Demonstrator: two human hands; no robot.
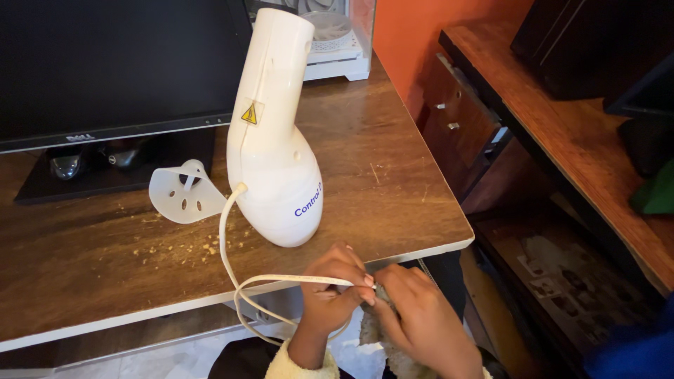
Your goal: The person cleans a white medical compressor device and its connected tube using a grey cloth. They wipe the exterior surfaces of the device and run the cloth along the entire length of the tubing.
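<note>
Down at the front edge of the desk (393, 210), the white cord (228, 260) is the thing in hand: the left hand (333, 291) has its grip pinched on the cord, fingers curled round it just below the desk's lip, while the right hand (421, 319) presses a pale, rough cloth (375, 333) up against the same spot; its grip is closed on the cloth, though most of that cloth is hidden behind the fingers and cut off by the bottom of the view. The cord loops down off the edge and back up to the white hair dryer (277, 140), which lies on the desk with its rounded body near the front edge and its barrel pointing away. A small yellow triangle warning label sits on the side of the barrel, and blue lettering runs along the rounded body. Just left of it lies a translucent white nozzle piece (184, 193) with slots, with crumbs scattered close by. Behind, a dark monitor (112, 63) fills the back left, its stand in shadow. Bare wood opens to the right of the dryer up to the corner; beyond that the desk drops off beside a wooden drawer unit (456, 112).
</note>
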